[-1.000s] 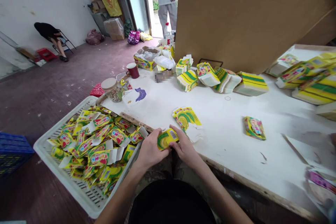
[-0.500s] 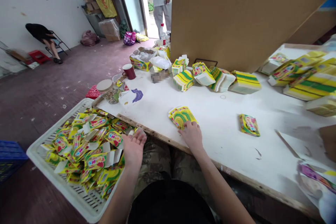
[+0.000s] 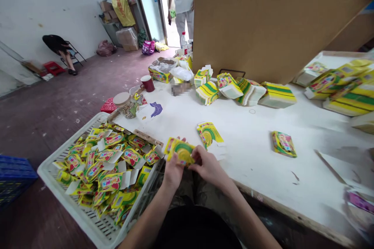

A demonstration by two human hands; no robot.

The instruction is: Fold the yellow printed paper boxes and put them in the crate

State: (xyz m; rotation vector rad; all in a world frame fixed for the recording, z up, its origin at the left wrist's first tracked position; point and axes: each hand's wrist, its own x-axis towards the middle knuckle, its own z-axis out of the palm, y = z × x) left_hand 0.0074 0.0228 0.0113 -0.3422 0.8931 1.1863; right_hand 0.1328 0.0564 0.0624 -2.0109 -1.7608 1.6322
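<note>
A small yellow-and-green printed carton [image 3: 181, 151] is held in front of me, just over the table's near edge. My left hand [image 3: 173, 170] grips its left part, thumb on the printed face. At its right end, the fingers of my right hand [image 3: 206, 165] pinch the carton; the exact grip there is partly hidden. Just beyond my right hand, a few flat cartons [image 3: 209, 134] lie fanned on the white table [image 3: 242, 136]. To the left, a white plastic basket [image 3: 48, 179] is heaped with formed cartons [image 3: 109, 182], several with white flaps sticking out.
Bundles of flat cartons [image 3: 277, 94] line the back of the table before a large cardboard sheet [image 3: 263, 19]. A single carton [image 3: 283, 144] lies on the right. A maroon mug [image 3: 147, 83] and a lidded jar [image 3: 127, 107] stand at the left. A person [image 3: 181, 0] stands in the doorway.
My right hand has come left from the flat cartons with one carton. My left hand has moved right from beside the basket and now grips it too. The person in the doorway has lowered an arm.
</note>
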